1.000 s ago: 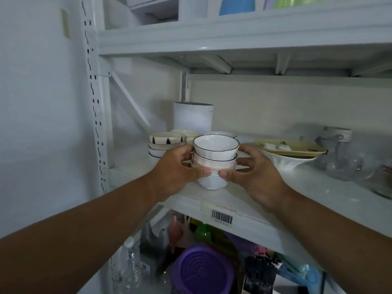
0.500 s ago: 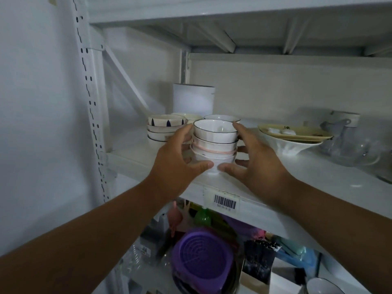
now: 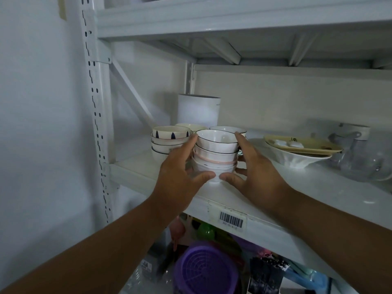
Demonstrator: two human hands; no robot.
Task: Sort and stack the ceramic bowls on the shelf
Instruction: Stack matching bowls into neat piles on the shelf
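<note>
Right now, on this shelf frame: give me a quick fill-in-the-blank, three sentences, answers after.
1. Both hands, left and right, flank a stack of ____.
2. The top bowl has a thin ____ rim line.
3. The barcode label sticks on the shelf's ____ edge.

Answers: bowls; dark; front

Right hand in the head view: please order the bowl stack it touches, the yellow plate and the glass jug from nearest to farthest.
From the right hand:
1. Bowl stack, touching its fingers, on the left.
2. Yellow plate, to the right, resting on a white dish.
3. Glass jug, farthest right on the shelf.
</note>
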